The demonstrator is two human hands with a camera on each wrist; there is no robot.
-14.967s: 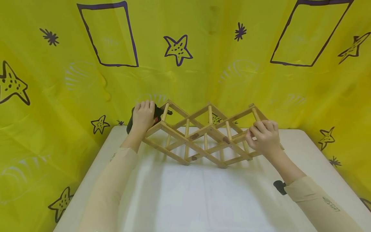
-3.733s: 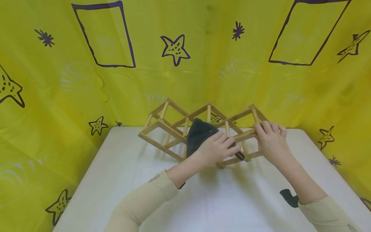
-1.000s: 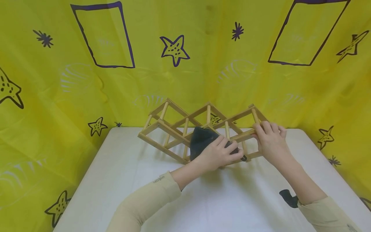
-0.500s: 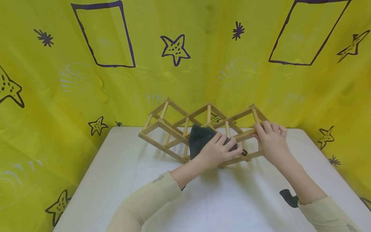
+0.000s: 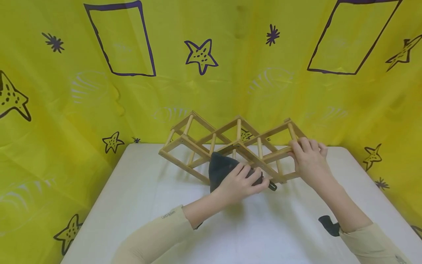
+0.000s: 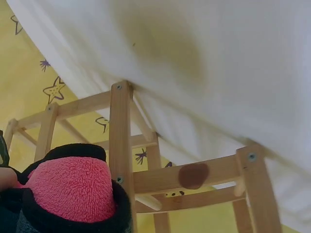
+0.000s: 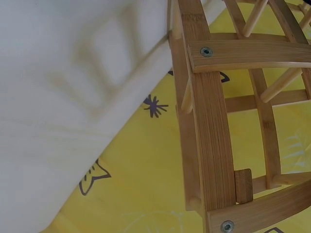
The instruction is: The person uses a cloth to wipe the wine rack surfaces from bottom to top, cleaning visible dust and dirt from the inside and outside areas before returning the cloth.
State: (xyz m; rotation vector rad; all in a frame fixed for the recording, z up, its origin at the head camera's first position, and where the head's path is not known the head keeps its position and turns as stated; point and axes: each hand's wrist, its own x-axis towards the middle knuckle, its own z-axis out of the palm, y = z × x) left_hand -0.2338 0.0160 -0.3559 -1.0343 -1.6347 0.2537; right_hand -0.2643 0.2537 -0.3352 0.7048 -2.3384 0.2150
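Observation:
A pale wooden folding lattice rack [image 5: 239, 145], like a wine rack, stands stretched out at the back of the table. My left hand [image 5: 239, 183] grips a dark triangular cleaning pad [image 5: 220, 170] in front of the rack's middle. A black slotted tip sticks out beyond the fingers. In the left wrist view the pad's pink terry face [image 6: 73, 189] has a black border and lies close to a slat; whether they touch cannot be told. My right hand [image 5: 310, 157] holds the rack's right end, fingers bent over the bar. That end [image 7: 214, 136] fills the right wrist view.
A white-covered table [image 5: 250, 234] lies beneath. Behind and at both sides hangs a yellow curtain [image 5: 237, 80] printed with stars. Reddish-brown blotches mark some slats, one on a rail [image 6: 193, 175]. A dark object [image 5: 329, 225] sits by the right cuff.
Over fifteen seconds the left hand moved the cleaning pad from the rack's left end to its front middle. In the last half second it shifted down and left. The right hand stays at its end.

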